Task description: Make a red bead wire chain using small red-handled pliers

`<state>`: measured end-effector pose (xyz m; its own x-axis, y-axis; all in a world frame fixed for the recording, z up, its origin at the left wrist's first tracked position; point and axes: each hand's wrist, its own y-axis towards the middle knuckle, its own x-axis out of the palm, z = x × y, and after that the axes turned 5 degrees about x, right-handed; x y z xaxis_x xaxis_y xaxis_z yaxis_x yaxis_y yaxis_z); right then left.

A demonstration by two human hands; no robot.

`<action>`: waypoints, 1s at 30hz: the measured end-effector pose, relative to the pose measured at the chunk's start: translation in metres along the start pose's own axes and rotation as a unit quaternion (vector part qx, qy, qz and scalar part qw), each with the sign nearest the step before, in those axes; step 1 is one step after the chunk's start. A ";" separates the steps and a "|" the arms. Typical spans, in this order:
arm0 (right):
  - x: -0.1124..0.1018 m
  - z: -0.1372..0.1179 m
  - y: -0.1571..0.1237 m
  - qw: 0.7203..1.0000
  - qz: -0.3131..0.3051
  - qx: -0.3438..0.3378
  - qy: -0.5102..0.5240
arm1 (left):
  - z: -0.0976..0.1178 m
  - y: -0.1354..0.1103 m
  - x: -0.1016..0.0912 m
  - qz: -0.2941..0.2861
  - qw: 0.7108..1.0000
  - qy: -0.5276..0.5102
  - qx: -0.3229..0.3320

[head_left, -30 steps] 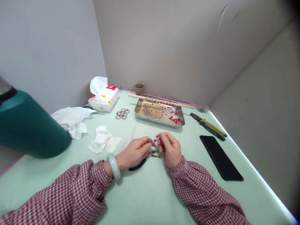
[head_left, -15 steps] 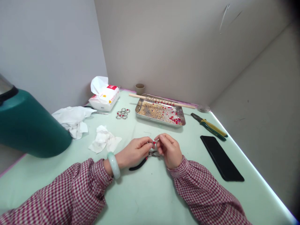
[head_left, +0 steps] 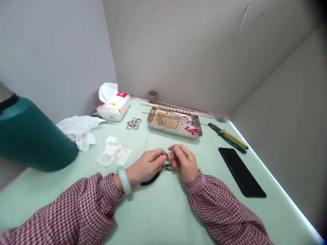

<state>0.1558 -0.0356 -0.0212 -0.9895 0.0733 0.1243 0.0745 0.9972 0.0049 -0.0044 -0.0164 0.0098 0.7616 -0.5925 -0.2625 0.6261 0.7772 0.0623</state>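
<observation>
My left hand [head_left: 148, 164] is closed, its thumb and fingertips pinching a small red bead [head_left: 167, 155] on thin wire. Just to the right, my right hand [head_left: 184, 163] pinches the silvery beaded wire [head_left: 171, 151] that runs on from the red bead. The piece is too small to make out fully. Below my hands, partly covered by them, lie pliers with black-and-red handles [head_left: 150, 180]. Farther off, several silvery rings with red beads [head_left: 134, 124] sit in a cluster on the table.
A metal tray [head_left: 173, 132] of gold, clear and red beads stands at the back, a wooden rod [head_left: 204, 115] across it. Green-yellow pliers [head_left: 230, 139] and a black phone-like slab [head_left: 242, 173] lie right. Left are crumpled tissues [head_left: 113, 151], a tissue pack [head_left: 113, 107] and a green bottle [head_left: 38, 136].
The red bead has shifted slightly left, closer into my left fingertips. My right hand has moved up a little. The other things stay where they were.
</observation>
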 end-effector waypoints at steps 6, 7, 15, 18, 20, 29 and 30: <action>-0.002 0.001 0.003 0.999 0.011 0.021 0.030 | -0.003 -0.002 -0.001 -0.004 1.000 0.015 0.007; -0.002 0.001 0.003 0.999 0.006 0.029 0.037 | -0.003 -0.002 -0.001 -0.004 1.000 0.012 0.008; 0.000 -0.002 0.000 0.998 0.027 -0.020 -0.045 | -0.007 -0.001 0.001 -0.012 1.000 -0.018 0.012; 0.001 -0.003 -0.002 0.997 -0.002 -0.021 -0.070 | -0.005 0.000 0.002 -0.012 0.999 -0.037 0.011; 0.001 -0.003 -0.002 0.998 -0.010 -0.016 -0.065 | -0.003 0.000 0.002 -0.005 0.999 -0.051 0.003; 0.001 0.000 -0.002 0.997 0.007 -0.027 -0.079 | 0.003 -0.001 0.003 0.015 0.998 -0.057 -0.008; 0.001 0.000 -0.002 0.996 0.003 -0.035 -0.088 | 0.003 -0.001 0.003 0.015 0.998 -0.059 -0.011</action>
<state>0.1543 -0.0377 -0.0209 -0.9950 0.0860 -0.0513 0.0821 0.9939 0.0738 -0.0021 -0.0199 0.0121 0.7952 -0.5888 -0.1446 0.6000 0.7986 0.0478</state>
